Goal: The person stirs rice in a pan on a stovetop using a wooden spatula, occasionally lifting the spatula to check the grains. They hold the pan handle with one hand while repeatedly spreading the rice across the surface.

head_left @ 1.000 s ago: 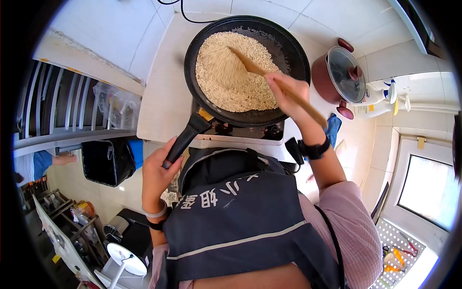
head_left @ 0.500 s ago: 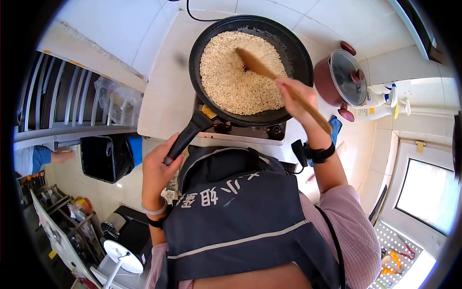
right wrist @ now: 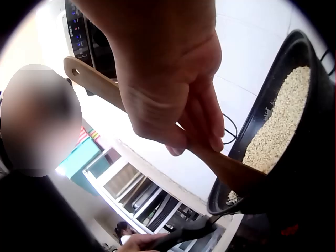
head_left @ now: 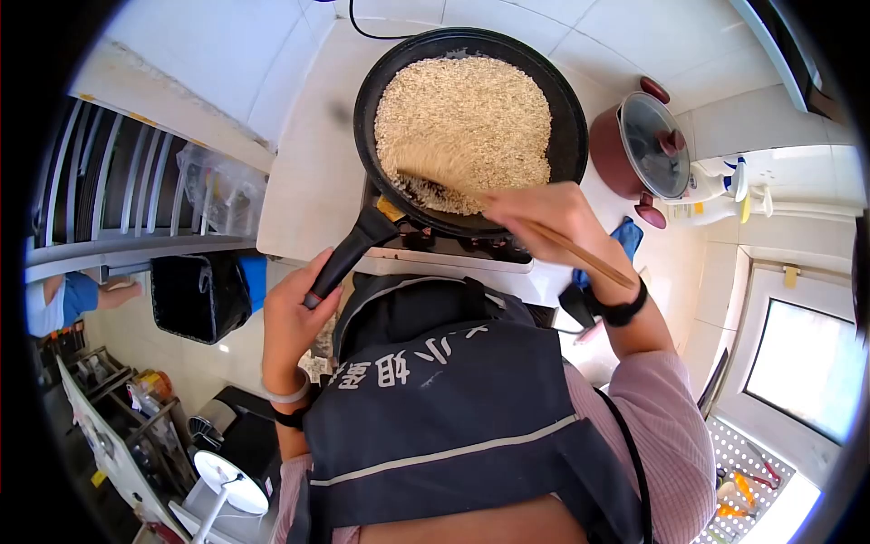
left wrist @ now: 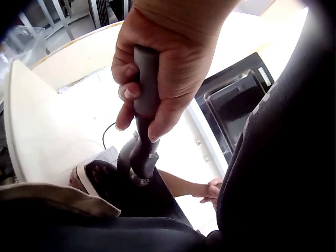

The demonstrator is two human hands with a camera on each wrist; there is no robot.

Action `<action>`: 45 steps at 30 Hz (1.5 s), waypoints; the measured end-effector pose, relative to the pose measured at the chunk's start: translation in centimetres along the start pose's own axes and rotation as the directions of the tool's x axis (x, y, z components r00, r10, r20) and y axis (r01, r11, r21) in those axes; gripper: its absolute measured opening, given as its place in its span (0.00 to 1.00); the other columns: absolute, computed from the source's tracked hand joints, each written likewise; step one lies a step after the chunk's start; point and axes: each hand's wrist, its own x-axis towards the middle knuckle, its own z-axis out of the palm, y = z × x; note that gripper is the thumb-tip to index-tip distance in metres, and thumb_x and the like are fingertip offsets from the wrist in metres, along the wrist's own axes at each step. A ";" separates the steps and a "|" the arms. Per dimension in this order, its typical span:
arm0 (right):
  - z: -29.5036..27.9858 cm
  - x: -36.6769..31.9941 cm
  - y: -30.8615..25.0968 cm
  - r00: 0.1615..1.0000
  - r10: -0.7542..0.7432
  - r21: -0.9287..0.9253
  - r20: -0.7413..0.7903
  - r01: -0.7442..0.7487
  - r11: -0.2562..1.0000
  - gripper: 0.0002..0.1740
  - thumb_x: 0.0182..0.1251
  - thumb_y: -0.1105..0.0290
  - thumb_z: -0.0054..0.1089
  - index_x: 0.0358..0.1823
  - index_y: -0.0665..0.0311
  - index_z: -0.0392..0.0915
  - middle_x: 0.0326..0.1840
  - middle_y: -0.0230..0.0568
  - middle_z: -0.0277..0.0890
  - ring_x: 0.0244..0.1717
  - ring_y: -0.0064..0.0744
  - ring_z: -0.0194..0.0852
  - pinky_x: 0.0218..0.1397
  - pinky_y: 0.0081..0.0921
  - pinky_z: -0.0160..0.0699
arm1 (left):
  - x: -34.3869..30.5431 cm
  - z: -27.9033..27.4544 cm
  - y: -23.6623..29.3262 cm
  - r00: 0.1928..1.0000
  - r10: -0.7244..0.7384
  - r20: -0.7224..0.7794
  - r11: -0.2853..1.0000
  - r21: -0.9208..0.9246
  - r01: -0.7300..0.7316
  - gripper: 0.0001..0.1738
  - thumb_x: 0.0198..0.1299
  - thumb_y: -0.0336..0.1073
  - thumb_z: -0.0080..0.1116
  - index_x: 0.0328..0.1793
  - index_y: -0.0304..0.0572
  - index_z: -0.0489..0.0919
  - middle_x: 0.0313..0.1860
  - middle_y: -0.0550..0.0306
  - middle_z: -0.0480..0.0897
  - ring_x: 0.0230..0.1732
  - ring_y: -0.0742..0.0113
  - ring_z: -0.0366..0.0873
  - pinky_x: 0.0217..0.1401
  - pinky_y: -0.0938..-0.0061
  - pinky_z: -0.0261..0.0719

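Note:
A black frying pan [head_left: 569, 109] full of pale grains [head_left: 471, 100] stands on a cooker [head_left: 489, 257]. My left hand [head_left: 294, 317] grips the pan handle [head_left: 349, 254], fingers wrapped round it, also plain in the left wrist view, where the hand [left wrist: 163, 68] holds the dark handle [left wrist: 147, 84]. My right hand [head_left: 553, 222] holds a wooden spatula [head_left: 589, 258], its blade in the grains at the pan's near left side. In the right wrist view the spatula [right wrist: 226, 168] slants down from the right hand [right wrist: 163, 89] into the pan [right wrist: 302, 47], its blade tip hidden.
To the right of the pan stands a dark red lidded pot [head_left: 616, 150], with spray bottles [head_left: 716, 181] beyond it and a blue cloth [head_left: 627, 238] nearer. A black-lined bin [head_left: 195, 295] is on the floor at left, near another person's legs [head_left: 77, 299]. A cable [head_left: 372, 34] lies behind the pan.
The spatula blade has moved from the upper middle of the grains toward the near left rim, with my right hand coming nearer my body. Grains have shifted. My left hand keeps its grip.

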 end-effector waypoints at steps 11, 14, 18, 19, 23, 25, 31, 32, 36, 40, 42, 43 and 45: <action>-7.0 1.0 4.8 0.890 0.388 -0.027 -0.241 -0.406 0.914 0.07 0.65 0.74 0.67 0.44 0.65 0.86 0.35 0.39 0.87 0.33 0.22 0.82 0.40 0.19 0.80 | -0.2 0.2 0.1 1.000 0.010 -0.027 1.000 0.000 -0.010 0.31 0.50 0.27 0.71 0.64 0.45 0.80 0.32 0.49 0.82 0.28 0.61 0.77 0.36 0.72 0.76; -11.8 -0.3 0.2 0.970 0.223 -0.013 0.094 -0.223 0.975 0.09 0.64 0.82 0.59 0.44 0.71 0.84 0.47 0.48 0.86 0.40 0.28 0.84 0.45 0.23 0.81 | -0.1 0.1 0.3 1.000 -0.013 0.000 1.000 -0.017 0.013 0.31 0.50 0.26 0.71 0.64 0.44 0.80 0.33 0.49 0.82 0.28 0.61 0.78 0.36 0.73 0.76; -13.0 -0.8 -3.4 0.886 0.319 0.002 0.336 -0.340 0.941 0.11 0.56 0.85 0.61 0.39 0.69 0.86 0.47 0.52 0.86 0.41 0.36 0.88 0.40 0.25 0.83 | 0.0 0.2 0.3 1.000 -0.023 0.014 0.999 -0.038 0.023 0.31 0.51 0.26 0.70 0.64 0.44 0.80 0.33 0.48 0.82 0.28 0.61 0.77 0.35 0.73 0.76; -12.2 -0.1 -3.8 0.899 0.256 -0.086 0.356 -0.241 0.967 0.10 0.57 0.82 0.63 0.40 0.67 0.86 0.45 0.50 0.86 0.40 0.35 0.87 0.39 0.26 0.83 | 0.1 0.1 0.3 1.000 -0.017 0.013 0.999 -0.034 0.018 0.30 0.51 0.26 0.70 0.64 0.44 0.80 0.33 0.48 0.82 0.27 0.61 0.77 0.35 0.73 0.76; -9.7 1.3 -0.1 0.914 0.106 -0.218 0.391 -0.020 0.976 0.08 0.59 0.77 0.65 0.40 0.66 0.86 0.42 0.47 0.87 0.39 0.37 0.87 0.39 0.28 0.83 | 0.0 0.2 0.2 1.000 0.008 -0.023 1.000 -0.029 -0.009 0.30 0.51 0.26 0.70 0.64 0.43 0.80 0.33 0.49 0.82 0.27 0.62 0.76 0.34 0.73 0.76; -9.1 2.1 2.1 0.894 0.249 -0.079 0.373 -0.237 0.968 0.07 0.56 0.81 0.68 0.37 0.71 0.84 0.40 0.51 0.86 0.40 0.41 0.87 0.41 0.27 0.84 | 0.0 0.0 0.4 1.000 -0.013 0.009 1.000 0.014 0.013 0.30 0.51 0.27 0.71 0.64 0.43 0.80 0.32 0.49 0.82 0.27 0.62 0.76 0.34 0.73 0.76; -5.2 3.5 6.7 0.975 0.220 -0.011 0.018 -0.220 0.976 0.08 0.62 0.71 0.70 0.41 0.66 0.87 0.34 0.42 0.87 0.30 0.27 0.83 0.34 0.21 0.81 | 0.0 0.1 0.5 1.000 -0.014 -0.002 1.000 -0.006 0.014 0.30 0.50 0.27 0.71 0.63 0.43 0.80 0.31 0.50 0.81 0.25 0.63 0.75 0.33 0.74 0.75; -4.6 3.3 7.4 0.970 0.234 -0.022 -0.072 -0.236 0.972 0.08 0.62 0.71 0.70 0.41 0.65 0.87 0.33 0.42 0.86 0.30 0.24 0.82 0.34 0.21 0.80 | 0.0 0.2 0.5 1.000 -0.012 0.001 1.000 -0.004 0.012 0.30 0.50 0.27 0.71 0.63 0.43 0.80 0.31 0.50 0.81 0.25 0.63 0.75 0.33 0.74 0.75; -5.0 0.3 6.0 0.850 0.393 0.162 -0.350 -0.359 0.919 0.10 0.68 0.68 0.66 0.45 0.67 0.85 0.34 0.38 0.86 0.30 0.21 0.81 0.33 0.17 0.80 | 0.0 0.2 0.5 1.000 0.006 -0.015 1.000 -0.009 -0.006 0.30 0.51 0.27 0.71 0.63 0.43 0.80 0.29 0.51 0.80 0.24 0.63 0.74 0.32 0.73 0.74; -7.1 -2.6 1.8 0.601 0.647 0.314 -0.469 -0.572 0.758 0.14 0.71 0.66 0.63 0.48 0.71 0.82 0.38 0.40 0.86 0.34 0.24 0.85 0.38 0.16 0.84 | 0.0 0.3 0.3 1.000 -0.013 -0.010 1.000 -0.013 0.012 0.31 0.49 0.27 0.71 0.64 0.44 0.80 0.27 0.52 0.79 0.23 0.63 0.73 0.31 0.73 0.73; -6.3 -3.8 1.8 0.472 0.618 0.207 -0.629 -0.665 0.718 0.15 0.70 0.66 0.64 0.47 0.74 0.81 0.38 0.45 0.85 0.36 0.26 0.87 0.37 0.19 0.86 | 0.0 0.2 0.2 1.000 -0.006 -0.012 1.000 -0.010 0.006 0.31 0.49 0.27 0.71 0.64 0.44 0.80 0.27 0.52 0.79 0.23 0.63 0.73 0.31 0.73 0.73; -5.9 -4.2 2.6 0.470 0.620 0.207 -0.628 -0.668 0.715 0.15 0.70 0.66 0.64 0.47 0.74 0.81 0.38 0.45 0.85 0.36 0.26 0.87 0.37 0.19 0.86 | 0.0 0.2 0.2 1.000 0.003 -0.012 1.000 -0.003 -0.003 0.31 0.49 0.27 0.71 0.64 0.44 0.80 0.27 0.52 0.79 0.23 0.63 0.73 0.31 0.73 0.73; -4.8 -4.5 5.6 0.363 0.644 0.364 -0.673 -0.595 0.716 0.15 0.71 0.67 0.64 0.47 0.77 0.81 0.39 0.48 0.84 0.36 0.31 0.88 0.33 0.20 0.86 | 0.0 0.1 0.2 1.000 0.001 -0.001 1.000 -0.008 -0.001 0.31 0.50 0.26 0.71 0.64 0.42 0.80 0.28 0.53 0.79 0.24 0.67 0.71 0.30 0.75 0.72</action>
